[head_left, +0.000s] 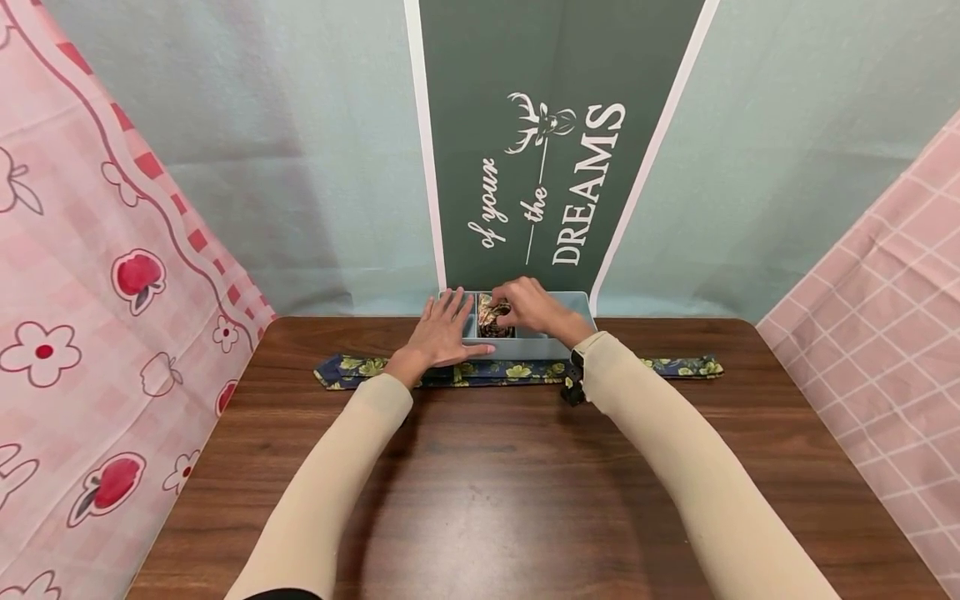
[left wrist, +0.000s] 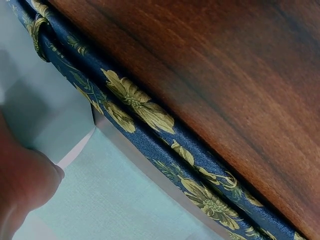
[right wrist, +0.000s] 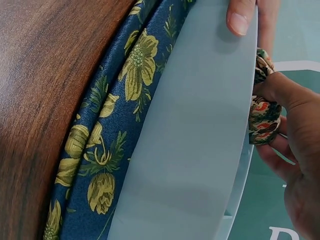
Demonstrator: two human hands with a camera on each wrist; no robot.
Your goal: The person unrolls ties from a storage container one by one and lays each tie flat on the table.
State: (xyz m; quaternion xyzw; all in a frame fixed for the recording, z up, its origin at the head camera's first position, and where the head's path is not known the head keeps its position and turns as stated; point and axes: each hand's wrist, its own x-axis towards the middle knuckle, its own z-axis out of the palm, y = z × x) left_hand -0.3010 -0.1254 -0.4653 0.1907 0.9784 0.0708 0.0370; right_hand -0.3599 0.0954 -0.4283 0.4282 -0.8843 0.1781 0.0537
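A light blue divided box [head_left: 555,346] stands at the far edge of the table. My left hand [head_left: 442,329] rests on its left end, fingers spread over the rim and thumb along the front wall. With thumb and fingers my right hand [head_left: 531,304] pinches a rolled patterned cloth [head_left: 495,321] in a compartment left of the box's middle. In the right wrist view the roll [right wrist: 265,117] shows red, green and cream print on dark cloth, partly above the rim. A navy necktie [head_left: 517,372] with yellow-green flowers lies folded lengthwise along the box's front.
The brown wooden table [head_left: 465,500] stretches from the necktie toward me. Behind the box hangs a grey-green curtain [head_left: 360,167] with a dark lettered panel [head_left: 480,83]. Pink patterned cloths hang at the left [head_left: 90,292] and right [head_left: 900,333] sides. A dark wrist device [head_left: 573,387] hangs under my right forearm.
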